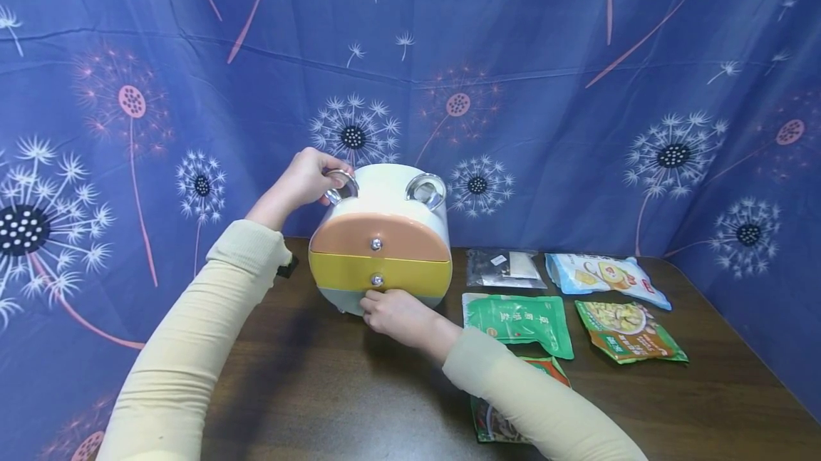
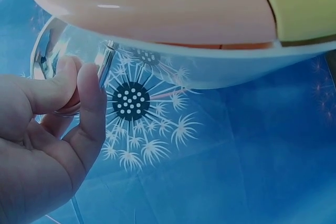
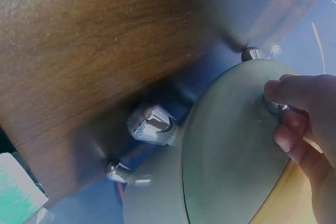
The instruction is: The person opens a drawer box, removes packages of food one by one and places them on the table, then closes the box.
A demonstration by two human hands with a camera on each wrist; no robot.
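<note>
A rounded drawer box [image 1: 385,190] stands on the table, white on top, with an orange drawer [image 1: 343,236], a yellow drawer [image 1: 340,272] and a grey-green drawer [image 3: 231,135] stacked down its front. My left hand [image 1: 308,179] pinches the left silver ring [image 2: 41,51] on its top between thumb and fingers. Low at the front, my right hand [image 1: 400,315] pinches the small metal knob [image 3: 273,105] of the grey-green drawer. That knob is hidden behind the hand in the head view. A thin dark seam runs along the drawer's edge in the right wrist view.
Right of the box lie a green packet [image 1: 516,322], a clear bag [image 1: 503,268], a light blue snack bag [image 1: 606,278] and a brown-green packet [image 1: 631,333]. Another packet [image 1: 500,425] is partly under my right sleeve. A blue dandelion-print cloth [image 1: 545,55] hangs behind.
</note>
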